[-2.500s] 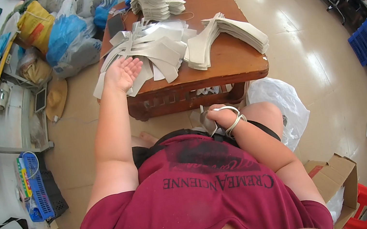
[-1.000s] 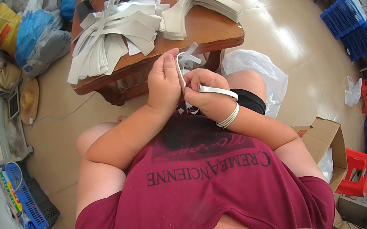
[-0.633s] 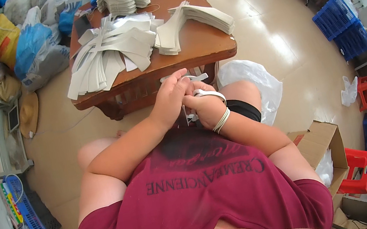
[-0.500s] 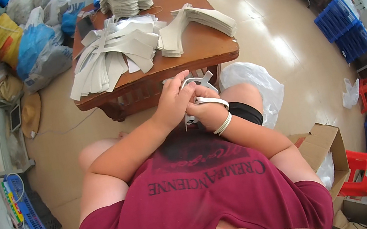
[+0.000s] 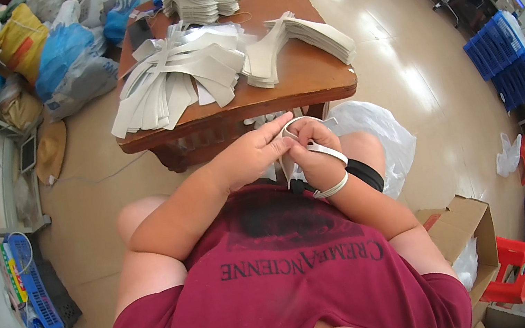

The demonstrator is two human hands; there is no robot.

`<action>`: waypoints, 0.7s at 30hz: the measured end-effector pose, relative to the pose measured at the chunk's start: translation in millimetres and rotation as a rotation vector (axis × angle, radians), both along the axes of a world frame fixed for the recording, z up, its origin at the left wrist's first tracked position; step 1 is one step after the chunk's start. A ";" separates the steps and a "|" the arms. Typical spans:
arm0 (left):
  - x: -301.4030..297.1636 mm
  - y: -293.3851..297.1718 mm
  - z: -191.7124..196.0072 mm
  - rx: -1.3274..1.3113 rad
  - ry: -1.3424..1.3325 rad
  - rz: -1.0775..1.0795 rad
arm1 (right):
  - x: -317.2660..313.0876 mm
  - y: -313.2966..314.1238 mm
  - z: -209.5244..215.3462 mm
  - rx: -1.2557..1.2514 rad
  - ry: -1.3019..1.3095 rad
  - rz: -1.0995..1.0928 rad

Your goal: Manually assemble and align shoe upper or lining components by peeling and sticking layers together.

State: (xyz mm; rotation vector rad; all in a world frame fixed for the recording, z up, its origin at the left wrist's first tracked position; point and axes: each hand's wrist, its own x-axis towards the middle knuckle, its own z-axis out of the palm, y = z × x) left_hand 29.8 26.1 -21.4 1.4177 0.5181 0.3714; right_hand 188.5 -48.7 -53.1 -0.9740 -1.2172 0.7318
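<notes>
My two hands meet above my lap, just in front of the table. My left hand [image 5: 249, 157] has its fingers stretched toward the right one, with the thumb pressed on a thin white piece [image 5: 288, 164] hanging between the hands. My right hand [image 5: 320, 162] is closed, fingers curled, on a narrow white strip [image 5: 328, 152] that loops past its back. Another end of the thin white material curves above the fingertips. Pale bands [image 5: 333, 189] circle my right wrist. How the pieces join inside the fingers is hidden.
On the brown wooden table [image 5: 245, 105] lie a fanned heap of white cut pieces [image 5: 180, 73], a curved stack [image 5: 306, 33] and another stack behind. A white plastic bag [image 5: 388, 142] hangs right of my knee. A cardboard box [image 5: 461, 234] and red stool [image 5: 514, 270] stand lower right.
Both hands have moved slightly right and down in the picture, as the whole view shifted. The white piece now hangs lower between them, and the right fingers have curled more.
</notes>
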 end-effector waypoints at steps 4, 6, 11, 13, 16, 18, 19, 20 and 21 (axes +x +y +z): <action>-6.0 6.8 6.4 0.060 0.066 0.014 | 1.1 -1.2 -0.5 -0.042 0.063 0.045; -10.8 10.5 15.5 0.225 0.170 0.004 | 8.7 -3.3 0.2 -0.081 -0.003 0.001; -76.5 38.3 46.3 -0.260 -0.138 0.590 | 50.2 -6.7 27.0 -0.391 0.448 -0.166; -121.6 61.6 45.9 -0.244 -0.325 0.638 | 75.7 -13.3 14.2 -0.447 0.499 -0.187; -182.8 72.7 80.2 -0.153 -0.456 0.593 | 116.2 -28.5 -42.0 -0.604 0.543 -0.224; -205.3 67.2 106.0 -0.136 -0.451 0.813 | 110.3 -33.7 -35.3 -0.735 0.495 -0.254; -218.5 70.9 112.4 -0.137 -0.446 0.807 | 108.0 -33.7 -36.4 -0.736 0.501 -0.260; -233.7 69.2 121.7 -0.057 -0.444 0.829 | 106.7 -29.2 -37.1 -0.703 0.499 -0.200; -242.9 66.1 130.0 0.024 -0.441 0.849 | 104.6 -25.9 -37.6 -0.670 0.499 -0.142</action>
